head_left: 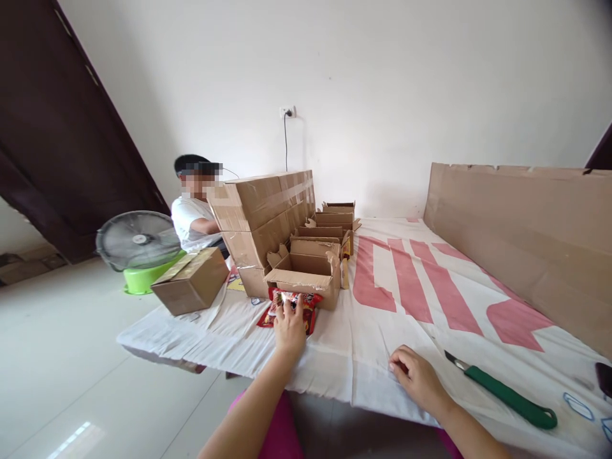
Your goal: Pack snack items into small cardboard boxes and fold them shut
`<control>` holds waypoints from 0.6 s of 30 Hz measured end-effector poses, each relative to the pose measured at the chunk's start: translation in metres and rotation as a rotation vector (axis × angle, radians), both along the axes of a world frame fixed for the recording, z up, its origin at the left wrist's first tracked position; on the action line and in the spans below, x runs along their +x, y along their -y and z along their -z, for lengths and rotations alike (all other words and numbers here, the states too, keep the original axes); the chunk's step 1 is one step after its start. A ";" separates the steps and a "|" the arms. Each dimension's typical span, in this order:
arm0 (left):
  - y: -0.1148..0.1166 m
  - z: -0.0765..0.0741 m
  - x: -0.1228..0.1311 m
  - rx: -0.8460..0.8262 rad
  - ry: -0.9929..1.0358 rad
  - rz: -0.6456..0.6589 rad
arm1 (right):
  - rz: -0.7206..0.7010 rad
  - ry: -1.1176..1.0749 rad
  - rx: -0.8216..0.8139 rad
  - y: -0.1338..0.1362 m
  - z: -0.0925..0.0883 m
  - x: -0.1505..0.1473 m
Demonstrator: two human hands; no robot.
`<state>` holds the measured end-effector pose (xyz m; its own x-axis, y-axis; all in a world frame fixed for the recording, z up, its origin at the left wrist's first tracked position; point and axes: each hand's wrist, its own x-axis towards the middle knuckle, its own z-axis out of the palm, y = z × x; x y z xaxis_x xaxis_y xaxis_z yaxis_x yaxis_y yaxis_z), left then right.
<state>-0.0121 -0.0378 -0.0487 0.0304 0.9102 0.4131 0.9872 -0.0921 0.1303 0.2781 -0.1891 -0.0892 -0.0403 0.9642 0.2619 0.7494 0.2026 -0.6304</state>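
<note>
My left hand (pixel 289 326) reaches forward and lies on a red snack packet (pixel 306 305), fingers stretched over it. The packet rests on the white cloth with red print (pixel 411 280), just in front of a small open cardboard box (pixel 306 273). My right hand (pixel 417 377) rests on the cloth near the table's front edge, its fingers curled under with nothing visible in them. A green-handled utility knife (pixel 507 395) lies on the cloth to the right of that hand, apart from it.
Several more open boxes (pixel 335 223) stand behind the first, beside a stack of large taped cartons (pixel 262 217). A closed box (pixel 191 280) overhangs the table's left edge. A person in white (pixel 194 220) sits behind, near a fan (pixel 138 241). A cardboard sheet (pixel 526 236) leans at the right.
</note>
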 end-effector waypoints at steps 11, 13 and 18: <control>-0.061 -0.005 0.044 -0.069 0.028 -0.078 | -0.006 -0.013 -0.016 0.001 0.001 0.001; -0.072 -0.006 0.049 -0.070 0.045 -0.078 | -0.004 -0.013 -0.012 0.000 0.001 0.001; -0.092 -0.005 0.051 -0.075 0.099 -0.034 | -0.008 -0.006 -0.006 -0.001 0.002 0.003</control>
